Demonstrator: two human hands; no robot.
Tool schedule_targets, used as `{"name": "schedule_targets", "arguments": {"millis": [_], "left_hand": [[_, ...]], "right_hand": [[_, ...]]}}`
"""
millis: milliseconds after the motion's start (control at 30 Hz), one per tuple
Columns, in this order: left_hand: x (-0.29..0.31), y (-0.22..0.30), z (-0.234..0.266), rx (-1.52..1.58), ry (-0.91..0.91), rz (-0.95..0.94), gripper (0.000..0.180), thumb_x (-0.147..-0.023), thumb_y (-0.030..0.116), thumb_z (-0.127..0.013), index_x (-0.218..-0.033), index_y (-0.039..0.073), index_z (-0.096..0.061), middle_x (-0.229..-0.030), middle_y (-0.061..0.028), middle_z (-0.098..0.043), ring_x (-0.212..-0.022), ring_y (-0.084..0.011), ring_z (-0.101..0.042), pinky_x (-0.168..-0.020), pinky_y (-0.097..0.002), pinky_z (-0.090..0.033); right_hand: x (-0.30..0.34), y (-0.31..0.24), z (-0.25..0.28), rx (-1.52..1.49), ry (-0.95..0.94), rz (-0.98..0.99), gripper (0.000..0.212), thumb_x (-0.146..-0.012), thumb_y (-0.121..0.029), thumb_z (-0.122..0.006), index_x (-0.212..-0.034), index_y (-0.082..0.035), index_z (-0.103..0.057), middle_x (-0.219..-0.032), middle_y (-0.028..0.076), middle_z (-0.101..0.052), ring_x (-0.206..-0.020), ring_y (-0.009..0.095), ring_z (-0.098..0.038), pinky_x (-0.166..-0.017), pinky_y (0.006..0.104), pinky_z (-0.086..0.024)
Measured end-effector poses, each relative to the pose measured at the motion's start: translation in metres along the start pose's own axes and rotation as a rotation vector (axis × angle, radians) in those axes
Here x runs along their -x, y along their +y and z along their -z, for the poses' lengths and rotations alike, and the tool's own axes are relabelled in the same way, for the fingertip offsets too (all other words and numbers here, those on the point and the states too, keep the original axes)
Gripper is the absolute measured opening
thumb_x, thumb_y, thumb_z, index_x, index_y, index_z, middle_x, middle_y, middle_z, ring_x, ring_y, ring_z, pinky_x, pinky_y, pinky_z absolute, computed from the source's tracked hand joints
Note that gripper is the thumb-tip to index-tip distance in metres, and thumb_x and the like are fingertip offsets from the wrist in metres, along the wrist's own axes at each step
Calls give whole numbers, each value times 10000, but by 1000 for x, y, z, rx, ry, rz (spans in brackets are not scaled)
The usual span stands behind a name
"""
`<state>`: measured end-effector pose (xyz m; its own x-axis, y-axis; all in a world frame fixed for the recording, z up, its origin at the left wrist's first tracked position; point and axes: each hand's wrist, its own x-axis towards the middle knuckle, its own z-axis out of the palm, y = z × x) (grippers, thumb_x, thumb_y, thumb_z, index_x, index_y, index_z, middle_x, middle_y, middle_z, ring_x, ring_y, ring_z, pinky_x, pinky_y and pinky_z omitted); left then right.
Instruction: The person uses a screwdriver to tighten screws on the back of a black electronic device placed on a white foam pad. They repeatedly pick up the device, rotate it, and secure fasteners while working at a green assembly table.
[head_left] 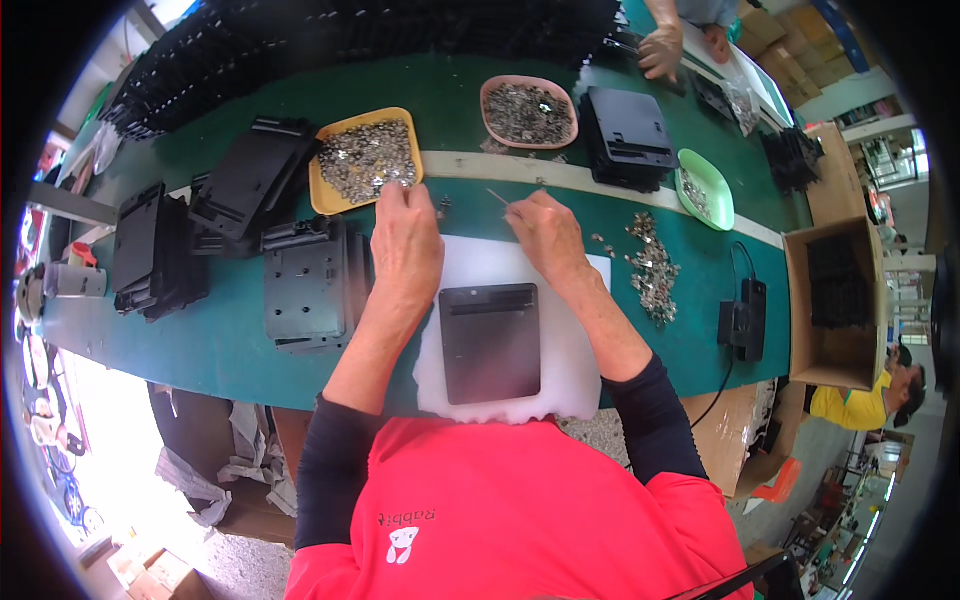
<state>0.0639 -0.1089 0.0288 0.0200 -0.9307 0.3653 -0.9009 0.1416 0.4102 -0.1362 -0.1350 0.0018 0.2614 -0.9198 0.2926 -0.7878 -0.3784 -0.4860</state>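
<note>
My left hand (407, 240) is at the near right edge of a yellow tray (416, 150) full of small shiny metal parts. Its fingertips are pinched together; what they hold, if anything, is too small to make out. In my right hand (548, 235) a thin, pale stick-like tool (497, 196) is pinched, pointing up and left. Between my forearms a flat black plastic panel (490, 345) lies on a white foam sheet (470, 260); neither hand touches the panel. A few tiny metal pieces (445, 204) lie between my hands.
Black panels are stacked at left (305, 290) and at back right (628, 130). A pink tray (530, 145) and a green tray (720, 215) hold metal parts. Loose metal parts (655, 275) lie right of the foam, near a black adapter (742, 320). A co-worker's hand (660, 52) is at the far side.
</note>
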Motion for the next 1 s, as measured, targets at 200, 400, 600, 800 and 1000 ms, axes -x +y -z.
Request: {"name": "schedule_targets", "arguments": {"millis": [200,400,600,800,1000], "left_hand": [[-27,-13,-9,-299,-108,17,206,-725,-25,-666,-930,-43,-677,-1028,-160,-601,-998,-319,-573,-800,-369,-539],[-30,-15,-5,-316,-191,12,141,-735,-25,-655,-860,-15,-718,-1004,-161,-638,-1003,-340,-588,-801,-387,-559],[-36,-26,0,-331,-185,-93,137,-759,-24,-607,-825,1,-724,-889,-197,-681,-907,-363,-655,-763,-430,-571],[-50,-56,-5,-31,-183,16,150,-794,50,-607,-875,29,-731,-854,-215,-686,-839,-381,-679,-781,-448,-538],[-50,-50,-4,23,-118,63,132,-805,48,-620,-911,7,-687,-952,-202,-665,-935,-369,-646,-822,-444,-520]], "right_hand": [[-6,1,-5,-76,18,-15,95,-821,-101,-623,-854,-53,-699,-903,155,-643,-840,374,-649,-745,451,-528],[-5,1,5,-158,41,-25,123,-812,-123,-650,-876,-38,-713,-861,142,-677,-787,329,-662,-713,400,-527],[2,-3,22,-246,-114,-169,142,-811,-142,-689,-839,-4,-706,-636,76,-659,-491,136,-643,-500,267,-500],[10,-9,42,-331,-266,-307,182,-734,-157,-653,-859,-54,-735,-840,168,-708,-789,318,-688,-775,364,-528],[21,-15,45,-353,-329,-137,143,-815,-110,-676,-857,25,-692,-669,55,-652,-574,111,-650,-563,254,-501]]}}
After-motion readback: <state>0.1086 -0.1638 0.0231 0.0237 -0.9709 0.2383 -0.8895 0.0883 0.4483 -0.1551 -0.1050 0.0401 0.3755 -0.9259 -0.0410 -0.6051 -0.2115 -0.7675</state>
